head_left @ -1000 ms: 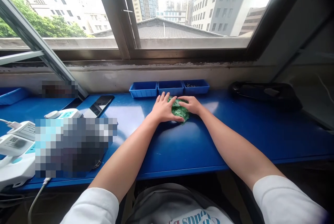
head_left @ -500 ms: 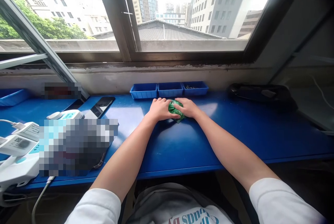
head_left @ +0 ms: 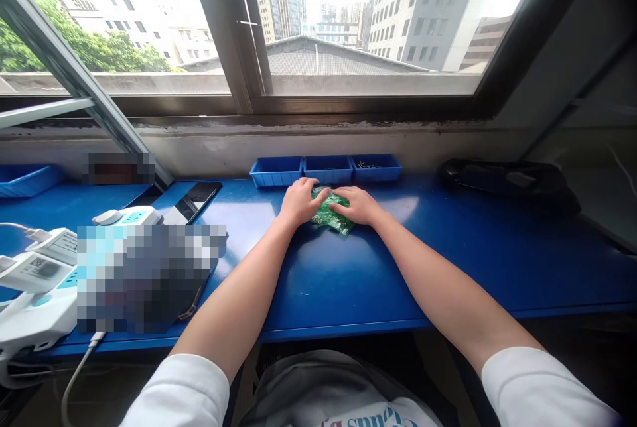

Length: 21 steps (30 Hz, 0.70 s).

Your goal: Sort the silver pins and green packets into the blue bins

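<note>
A crinkled, shiny green plastic packet (head_left: 332, 215) lies on the blue table between my hands, just in front of three small blue bins. My left hand (head_left: 300, 202) rests on its left side, thumb stretched over the top edge and fingers spread. On the right side, my right hand (head_left: 359, 205) lies over the packet with its fingers extended. Part of the green material is hidden beneath both hands. The right bin (head_left: 377, 168) holds small thin pieces.
A phone (head_left: 199, 200), a white power strip (head_left: 37, 307) with plugs and a blurred item occupy the left side. A black case (head_left: 507, 182) lies at the back right. Against the wall stand the left bin (head_left: 277, 172) and middle bin (head_left: 327, 168).
The green packet now lies flatter and wider, with more of it showing. My left hand has shifted slightly left and its thumb has lifted toward the top edge.
</note>
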Each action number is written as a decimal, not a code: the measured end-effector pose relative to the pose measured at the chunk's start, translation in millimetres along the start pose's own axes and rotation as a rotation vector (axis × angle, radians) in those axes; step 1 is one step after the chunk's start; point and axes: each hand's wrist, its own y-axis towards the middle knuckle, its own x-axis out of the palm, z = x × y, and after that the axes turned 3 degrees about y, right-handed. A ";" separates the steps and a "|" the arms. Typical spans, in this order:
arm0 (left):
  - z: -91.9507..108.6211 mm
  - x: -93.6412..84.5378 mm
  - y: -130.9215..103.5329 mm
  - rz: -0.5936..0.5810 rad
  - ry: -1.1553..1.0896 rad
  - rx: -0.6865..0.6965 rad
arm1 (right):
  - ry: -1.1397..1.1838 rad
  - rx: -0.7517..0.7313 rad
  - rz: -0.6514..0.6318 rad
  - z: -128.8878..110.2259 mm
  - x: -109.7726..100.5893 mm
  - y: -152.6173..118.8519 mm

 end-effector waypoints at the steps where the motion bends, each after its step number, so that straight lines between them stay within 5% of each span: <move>1: -1.6 1.4 2.6 0.077 0.010 -0.009 | 0.001 -0.006 0.001 0.2 0.2 0.1; 4: -8.4 8.9 11.0 0.148 0.053 -0.009 | 0.005 -0.022 0.002 0.6 0.9 0.2; 10: -18.0 22.9 19.8 -0.123 0.074 -0.060 | 0.011 -0.018 0.005 -0.4 0.3 0.2; 21: -8.9 19.4 16.8 -0.092 0.170 -0.102 | 0.019 -0.018 0.008 -1.5 -0.2 0.6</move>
